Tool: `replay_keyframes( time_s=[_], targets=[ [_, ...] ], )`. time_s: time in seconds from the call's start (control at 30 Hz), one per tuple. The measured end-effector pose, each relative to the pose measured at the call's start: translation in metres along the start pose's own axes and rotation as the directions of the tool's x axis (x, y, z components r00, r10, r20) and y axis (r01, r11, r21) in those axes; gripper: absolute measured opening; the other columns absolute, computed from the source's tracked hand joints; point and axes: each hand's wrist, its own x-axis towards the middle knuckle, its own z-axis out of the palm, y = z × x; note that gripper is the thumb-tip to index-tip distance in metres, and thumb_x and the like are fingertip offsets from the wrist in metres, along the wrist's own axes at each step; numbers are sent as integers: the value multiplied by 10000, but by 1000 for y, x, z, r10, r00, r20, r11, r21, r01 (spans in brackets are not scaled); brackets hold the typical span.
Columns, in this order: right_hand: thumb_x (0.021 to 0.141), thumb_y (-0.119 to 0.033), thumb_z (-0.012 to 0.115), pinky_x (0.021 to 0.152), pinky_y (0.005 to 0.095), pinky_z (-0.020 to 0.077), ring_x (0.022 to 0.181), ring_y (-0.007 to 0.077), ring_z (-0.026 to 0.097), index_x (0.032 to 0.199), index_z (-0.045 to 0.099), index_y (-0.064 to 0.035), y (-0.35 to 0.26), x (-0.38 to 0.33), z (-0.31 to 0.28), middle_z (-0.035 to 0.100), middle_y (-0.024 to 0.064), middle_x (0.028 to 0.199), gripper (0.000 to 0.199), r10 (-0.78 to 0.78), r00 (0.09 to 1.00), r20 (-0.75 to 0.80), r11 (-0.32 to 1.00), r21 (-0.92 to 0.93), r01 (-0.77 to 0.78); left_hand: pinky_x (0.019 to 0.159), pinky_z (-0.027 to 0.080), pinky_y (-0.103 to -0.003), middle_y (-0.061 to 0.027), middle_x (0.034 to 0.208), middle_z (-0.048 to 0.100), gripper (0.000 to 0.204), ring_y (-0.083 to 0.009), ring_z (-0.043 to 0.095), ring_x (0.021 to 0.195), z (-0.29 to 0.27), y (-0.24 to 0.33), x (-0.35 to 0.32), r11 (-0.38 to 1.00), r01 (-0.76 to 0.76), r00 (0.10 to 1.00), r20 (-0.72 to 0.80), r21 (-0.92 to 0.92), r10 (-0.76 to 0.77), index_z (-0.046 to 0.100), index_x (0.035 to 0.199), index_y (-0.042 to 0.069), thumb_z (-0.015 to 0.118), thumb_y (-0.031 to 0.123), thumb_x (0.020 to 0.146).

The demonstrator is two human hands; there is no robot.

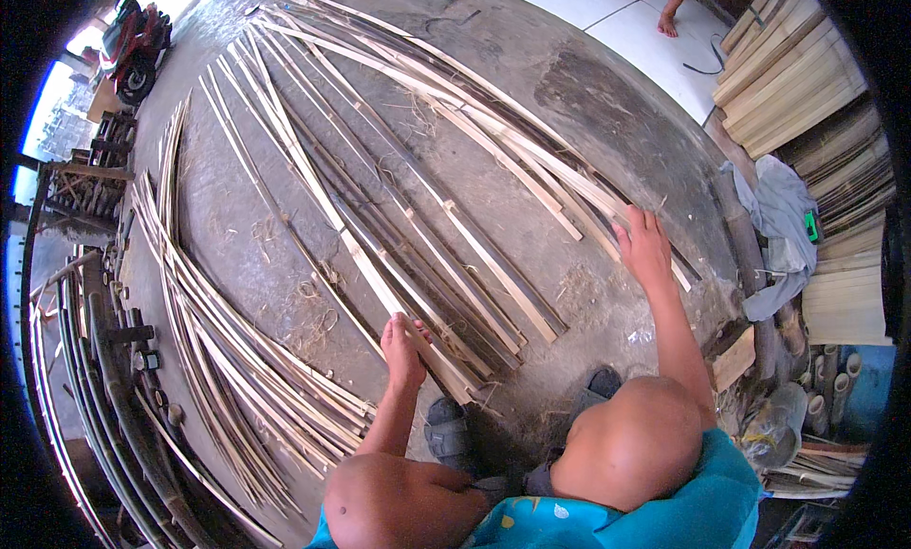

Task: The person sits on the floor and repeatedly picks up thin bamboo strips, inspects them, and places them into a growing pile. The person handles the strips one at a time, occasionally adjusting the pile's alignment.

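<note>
Long split bamboo strips point(482, 247) lie on the concrete floor, fanning away from me. My left hand point(402, 352) is closed around a pale, wide bamboo strip point(356, 255) close to its near end, with the thumb on the right side. Further right, my right hand point(647, 250) grips the near part of a group of bamboo strips point(560, 160); the thumb is on their left and the fingers bend over them. The palm hides how many strips it holds. Both forearms reach past my bent knees, and my sandals point(446, 433) are near the strip ends.
A bundle of thinner strips point(218, 359) lies at the left, beside a rack of dark poles point(104, 388). Stacked bamboo slats point(797, 74) and a grey cloth point(778, 217) are at the right. A red motorbike point(133, 51) stands far left. Another person's feet point(667, 22) show on white tiles.
</note>
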Motion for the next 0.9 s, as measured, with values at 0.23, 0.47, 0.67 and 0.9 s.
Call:
replay_keyframes(
  time_s=[0.23,0.47,0.67,0.9],
  targets=[
    [802,-369,707,800,505,472,964,405,602,1237,432,-106,-15,-23,-20,616,251,991,579,214,962,168,967,-176,-184,559,502,-310,-63,772,598,223,-157,567,607,-1,0,-2,1000,-1,1000,7,-11,1,507,952,97,469,310,1008],
    [779,-386,680,753,542,495,845,438,638,1218,413,-94,-44,-45,-16,642,248,923,591,107,918,381,992,22,-124,569,498,-307,-69,778,597,240,-162,567,616,-4,-6,3,1000,-16,1000,17,-12,16,504,966,85,468,318,1007],
    [850,-265,568,803,536,490,902,441,626,1222,450,-33,-53,-84,29,607,289,1040,455,-43,940,340,979,202,-28,599,506,-320,-79,799,601,263,-176,572,619,-1,-7,6,1000,-22,1000,14,-6,22,510,971,71,456,326,1007],
    [948,-199,462,635,455,516,698,344,646,1233,452,4,-78,-101,46,642,201,846,350,-290,849,442,818,574,-19,586,500,-326,-77,802,591,268,-180,571,619,-5,-3,3,1000,-24,999,30,-16,24,510,986,61,455,323,1005]
  ],
)
